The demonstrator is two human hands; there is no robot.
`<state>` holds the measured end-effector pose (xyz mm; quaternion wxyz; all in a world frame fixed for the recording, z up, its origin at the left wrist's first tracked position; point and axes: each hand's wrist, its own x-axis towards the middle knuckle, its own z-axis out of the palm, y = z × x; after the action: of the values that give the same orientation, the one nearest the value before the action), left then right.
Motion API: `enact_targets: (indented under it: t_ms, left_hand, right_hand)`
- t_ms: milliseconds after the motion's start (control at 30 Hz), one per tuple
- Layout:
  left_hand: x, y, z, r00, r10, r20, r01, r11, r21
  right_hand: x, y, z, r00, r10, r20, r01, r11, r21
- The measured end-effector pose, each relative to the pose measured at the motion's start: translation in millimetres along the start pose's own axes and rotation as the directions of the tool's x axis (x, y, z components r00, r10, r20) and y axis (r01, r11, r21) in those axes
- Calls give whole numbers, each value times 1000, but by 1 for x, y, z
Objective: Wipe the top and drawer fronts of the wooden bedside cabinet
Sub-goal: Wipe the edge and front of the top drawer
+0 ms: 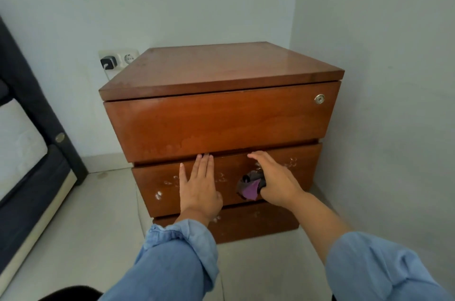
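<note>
The wooden bedside cabinet (221, 69) stands in a room corner, with three drawer fronts below its flat top. My left hand (199, 185) lies flat and open against the middle drawer front (302, 165), fingertips at its upper edge. My right hand (273, 180) presses a grey and purple cloth (250, 187) against the same drawer front, right of centre. White scuff marks speckle the middle and bottom drawer fronts (258, 226). The top drawer (221, 125) has a round metal lock (319, 99) at its upper right.
A dark bed frame with a white mattress (22, 152) runs along the left. A wall socket with a black plug (108, 62) sits behind the cabinet's left side. Pale walls close in behind and to the right; light floor tiles (98, 214) spread in front.
</note>
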<state>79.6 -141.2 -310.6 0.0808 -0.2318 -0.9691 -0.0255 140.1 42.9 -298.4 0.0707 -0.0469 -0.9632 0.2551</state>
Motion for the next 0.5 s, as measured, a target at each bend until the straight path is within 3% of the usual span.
enact_targets:
  t_ms: [67,333,500]
  left_hand:
    - [-2,-4,0,1000,-28,-4,28,1000,1]
    - [-2,-18,7,997,-69,-17,69,997,-22]
    - [7,-16,7,991,-130,-40,124,984,-130]
  right_hand:
    - [2,-8,10,998,20,66,-18,1000,-19]
    - [19,-29,38,981,188,40,-184,979,-91]
    - [32,-39,33,961,270,58,-262,957,-124]
